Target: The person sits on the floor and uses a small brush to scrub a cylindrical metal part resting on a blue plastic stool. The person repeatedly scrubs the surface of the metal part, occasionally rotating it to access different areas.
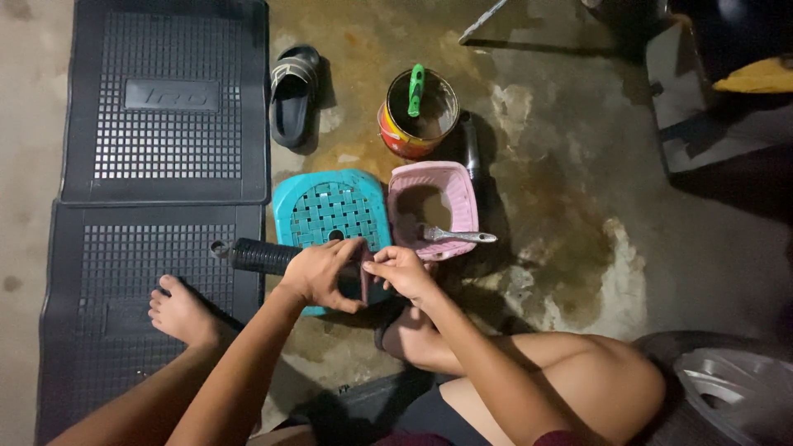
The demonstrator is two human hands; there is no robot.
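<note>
Bare knees and forearms fill the bottom of the frame, and from them both hands rise to meet at the centre over a teal plastic stool (330,208) with a woven-pattern seat. Between them they hold a small, thin, dark reddish-brown piece (364,282), what it is cannot be told; it stands roughly on edge, its long axis running up and down the frame. Pinching it on its left side is the left hand (320,274), thumb and fingers curled round it, while the right hand (402,271) nips its upper right edge with the fingertips pressed together. Both hands are equally near, touching the piece from opposite sides. Just left of the left hand, a black ribbed cylindrical part (258,255) like a rubber grip lies crosswise, its long axis left to right, one end hidden under the wrist and stool edge. Right of the stool sits a pink plastic basket (450,177), seemingly empty, with a metal-handled brush or scraper (457,236) laid across its lower rim, handle pointing right. Above it stands a red and yellow paint can (419,114) holding dark liquid and a green-handled tool (415,89). At upper left lie black rubber car mats (165,107), a black slipper (293,95) beside them, on the stained concrete floor (562,215).
</note>
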